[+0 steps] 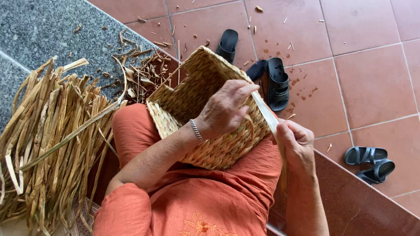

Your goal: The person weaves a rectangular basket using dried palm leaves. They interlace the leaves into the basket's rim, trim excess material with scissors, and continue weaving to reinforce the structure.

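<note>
A square woven straw basket [192,94] rests tilted on my lap, its open side toward me. My left hand [225,109] lies over the basket's right rim, fingers curled on the weave, a silver bracelet on the wrist. A long pale dried-leaf strand [267,117] runs from the rim down to my right hand [295,146], which pinches it just beside the basket's lower right edge. I wear orange clothes.
A big heap of dried plant strands [52,135] lies at my left on a grey stone ledge [39,30]. Black sandals [275,83] stand on the red tiled floor [372,78] ahead, grey sandals [372,164] at the right. Scraps litter the floor.
</note>
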